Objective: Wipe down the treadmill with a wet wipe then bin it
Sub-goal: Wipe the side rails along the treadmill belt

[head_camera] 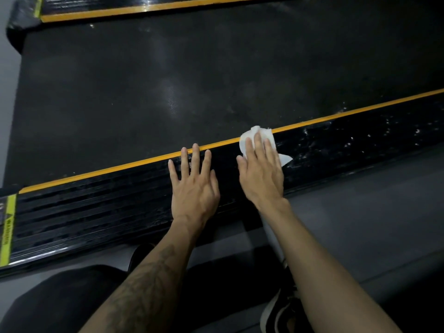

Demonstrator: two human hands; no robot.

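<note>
**Side Rail Wiping: Hand and Wipe Positions**

The treadmill [168, 75] runs across the view with its long axis going from lower left to upper right. The near side rail [96, 212], black and ribbed, follows the same axis. One orange stripe [120, 166] marks the rail's inner edge against the dark belt. A second orange stripe [149, 8] marks the far rail at the top of the view. Two stripes and two rails are visible in total.

The left hand [194, 186] lies flat on the near rail with fingers straight and spread; the fingertips reach the orange stripe. It holds nothing.

The right hand [260, 169] lies flat on one white wet wipe [269, 137], fingers straight, pressing it against the rail. The wipe straddles the inner stripe, with one corner showing past the fingertips and another protruding at the hand's right side. The two hands sit just beside each other without touching.

To the right of the wipe, the rail surface carries scattered white specks [384, 133] along its length. To the left of the left hand, the rail extends unobstructed to a yellow-green warning label [7, 227] at its end. Grey floor [360, 200] borders the rail's outer edge. One dark shoe with a white sole [278, 308] shows at the bottom, beneath the right forearm.
</note>
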